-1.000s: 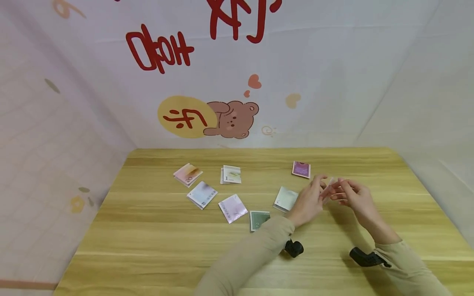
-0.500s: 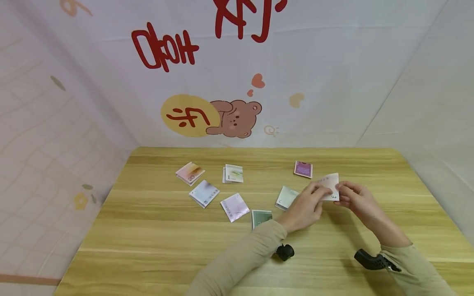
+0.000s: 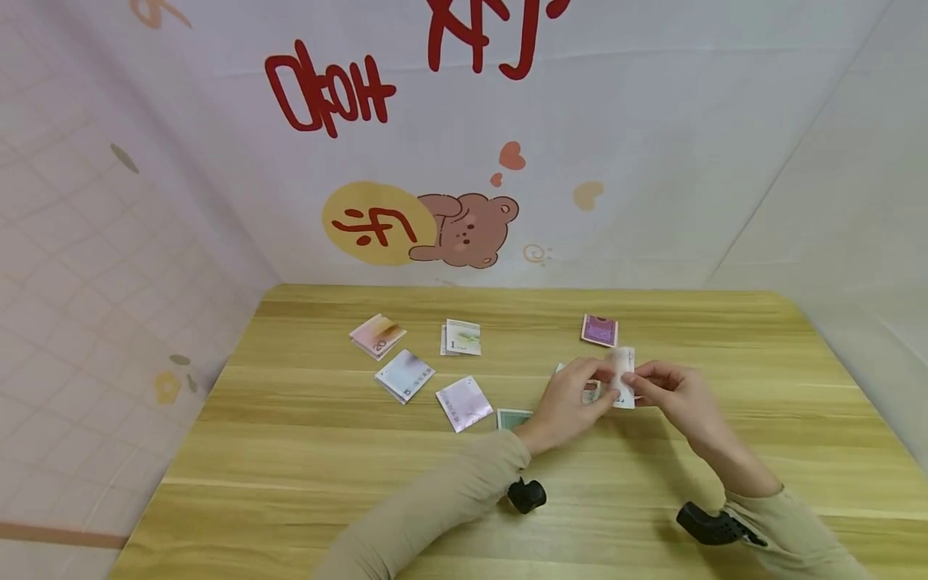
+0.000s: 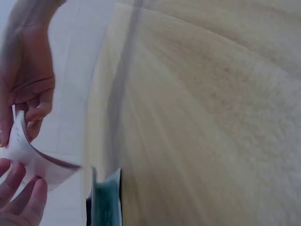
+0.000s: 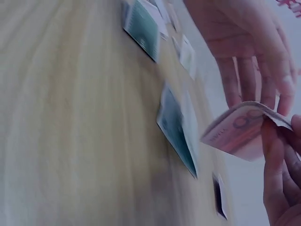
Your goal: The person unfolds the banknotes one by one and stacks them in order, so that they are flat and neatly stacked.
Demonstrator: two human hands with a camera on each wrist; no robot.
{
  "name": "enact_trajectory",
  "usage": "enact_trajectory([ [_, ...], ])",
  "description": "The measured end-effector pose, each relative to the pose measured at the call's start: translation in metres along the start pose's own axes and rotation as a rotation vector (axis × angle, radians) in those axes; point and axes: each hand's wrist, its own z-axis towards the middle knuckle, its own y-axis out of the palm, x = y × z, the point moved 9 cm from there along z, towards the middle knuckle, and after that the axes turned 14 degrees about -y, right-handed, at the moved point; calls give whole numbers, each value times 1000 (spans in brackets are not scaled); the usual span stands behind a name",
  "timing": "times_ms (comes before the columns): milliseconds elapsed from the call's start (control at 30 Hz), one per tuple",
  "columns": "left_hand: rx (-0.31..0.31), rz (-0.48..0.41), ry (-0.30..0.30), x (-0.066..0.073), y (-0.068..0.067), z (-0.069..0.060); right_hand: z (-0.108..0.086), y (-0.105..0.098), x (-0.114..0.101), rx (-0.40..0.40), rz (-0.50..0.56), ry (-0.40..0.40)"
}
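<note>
A banknote [image 3: 622, 379] is bent between the two hands above the right half of the table. Its reddish face, with zeros and "YUAN" printed on it, shows in the right wrist view on the same banknote [image 5: 240, 134]. My right hand [image 3: 681, 396] pinches its right side between thumb and fingers. At the other side, my left hand [image 3: 569, 403] holds it with thumb and fingertips. Under the left hand lies a pale green folded note [image 3: 590, 392], mostly hidden. A green folded note [image 3: 513, 418] is partly covered by the left wrist.
Several folded notes lie around: a 20 note [image 3: 379, 336], a 1 note [image 3: 462, 337], a bluish note [image 3: 404, 375], a pale purple note [image 3: 464, 403] and a dark purple one [image 3: 599, 330] at the back. The wooden table [image 3: 304, 483] meets a printed cloth backdrop [image 3: 623, 121].
The banknote came into view broad and flat half a second ago; now it looks narrower and bent. Both hands have shifted left with it. The loose notes stay put.
</note>
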Motion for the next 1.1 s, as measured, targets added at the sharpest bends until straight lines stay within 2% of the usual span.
enact_trajectory([
  [200,30,-295,-119,-12,-22,1,4,21,-15,-26,25,-145],
  [300,40,-353,-144,-15,-30,0,4,30,-25,-31,-12,-244],
  [433,32,-364,-164,-17,-35,-3,3,40,-33,-37,-30,-323],
  [533,8,-378,-172,-13,-40,-8,2,43,-33,-38,-27,-327],
  [700,-24,-439,-234,-1,-55,-16,0,41,-28,-14,-1,-297],
  [767,-16,-459,-243,1,-59,-17,0,37,-26,8,4,-295],
  [933,-5,-512,-219,0,-64,-18,-2,24,-22,75,-23,-277],
  [1100,34,-512,-232,-7,-70,-18,-6,8,-19,143,-94,-255],
])
